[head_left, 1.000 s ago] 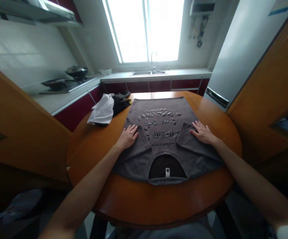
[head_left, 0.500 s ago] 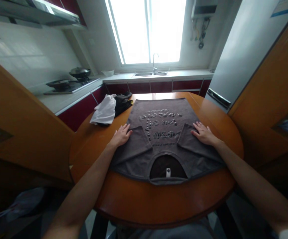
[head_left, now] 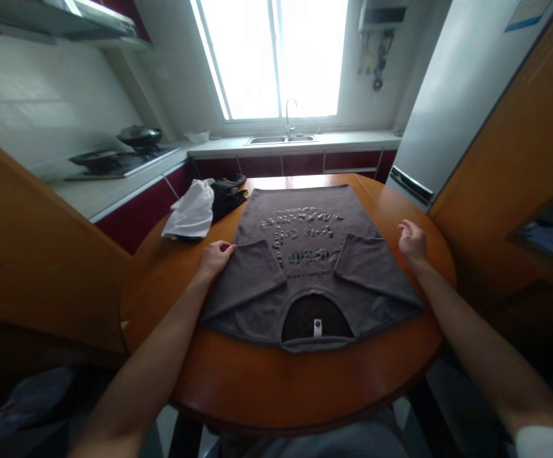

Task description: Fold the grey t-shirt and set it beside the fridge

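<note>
The left hand (head_left: 214,257) and right hand (head_left: 412,242) are bare, like the forearms (head_left: 161,356). A white sleeve (head_left: 548,443) edges the right arm. Dim grey clothing (head_left: 343,440) covers the lap.

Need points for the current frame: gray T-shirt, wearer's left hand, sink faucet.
Gray T-shirt (head_left: 305,256): head view, on the lettered middle of its body.
Left hand (head_left: 216,257): head view, on the back of the hand.
Sink faucet (head_left: 287,119): head view, on the upright stem.

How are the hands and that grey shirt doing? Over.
Left hand at edge of grey shirt. Right hand off it, fingers curled. Shirt spread out, neck hole nearest. White cloth beside it, not on top.
</note>
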A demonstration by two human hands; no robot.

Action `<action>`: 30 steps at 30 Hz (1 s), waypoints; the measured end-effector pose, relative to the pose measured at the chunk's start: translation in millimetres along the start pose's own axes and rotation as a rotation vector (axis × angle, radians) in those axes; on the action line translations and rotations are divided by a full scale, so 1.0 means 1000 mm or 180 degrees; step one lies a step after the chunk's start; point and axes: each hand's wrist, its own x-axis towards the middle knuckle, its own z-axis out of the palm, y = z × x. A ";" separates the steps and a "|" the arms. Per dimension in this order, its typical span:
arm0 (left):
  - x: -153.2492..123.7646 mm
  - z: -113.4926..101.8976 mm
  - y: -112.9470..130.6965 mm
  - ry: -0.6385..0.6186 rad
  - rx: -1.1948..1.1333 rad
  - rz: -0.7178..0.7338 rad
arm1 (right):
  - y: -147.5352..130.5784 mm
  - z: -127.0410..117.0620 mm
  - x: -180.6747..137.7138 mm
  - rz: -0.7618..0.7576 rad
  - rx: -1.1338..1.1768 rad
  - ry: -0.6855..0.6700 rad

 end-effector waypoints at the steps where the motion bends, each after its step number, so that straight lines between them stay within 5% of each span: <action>1: 0.000 0.000 0.000 0.0013 0.0003 -0.0023 | 0.003 -0.001 0.002 0.0042 0.0034 0.0078; 13: 0.000 -0.001 0.003 0.0106 -0.0017 -0.0194 | 0.004 0.003 -0.005 0.0070 -0.0021 -0.0017; 24: 0.009 0.000 -0.004 -0.0216 -0.0078 0.0728 | -0.009 0.002 -0.012 0.0115 -0.0299 -0.0212; 30: 0.012 0.004 0.005 -0.0082 0.0396 0.0443 | -0.011 0.002 -0.014 0.0083 -0.0356 -0.0301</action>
